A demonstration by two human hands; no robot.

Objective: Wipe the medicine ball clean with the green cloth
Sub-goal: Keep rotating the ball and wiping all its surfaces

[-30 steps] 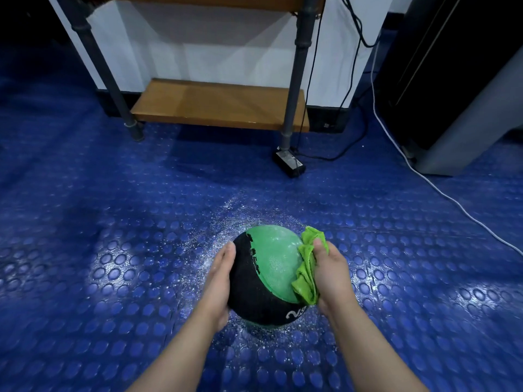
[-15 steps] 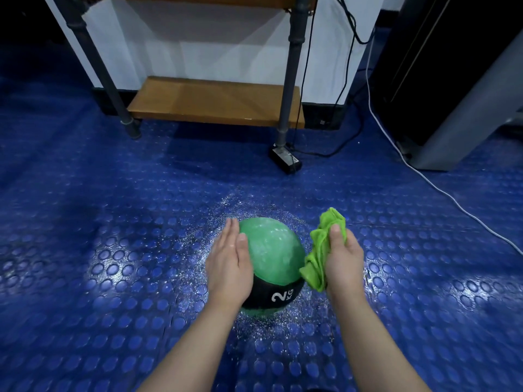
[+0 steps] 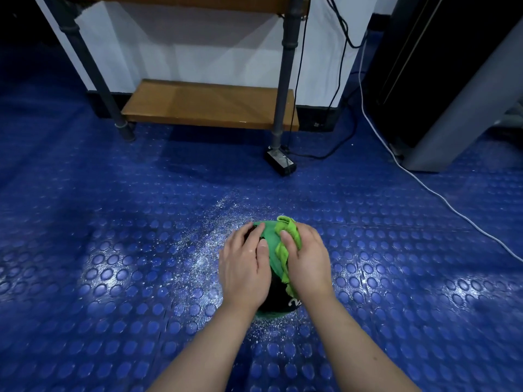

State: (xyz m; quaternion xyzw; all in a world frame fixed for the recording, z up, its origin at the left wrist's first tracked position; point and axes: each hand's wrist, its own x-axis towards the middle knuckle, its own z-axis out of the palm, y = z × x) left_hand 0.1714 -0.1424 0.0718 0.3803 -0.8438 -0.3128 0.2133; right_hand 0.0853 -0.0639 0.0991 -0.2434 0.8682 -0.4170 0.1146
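Head view looks down on the medicine ball [image 3: 273, 261], which sits on the blue studded floor [image 3: 141, 222] amid a scatter of white specks. The left hand [image 3: 244, 267] lies flat on the ball's left side, fingers straight and together, holding nothing. The right hand [image 3: 307, 261] presses the bunched green cloth [image 3: 287, 233] against the ball's upper right (thumb on the cloth, fingers curved over it).
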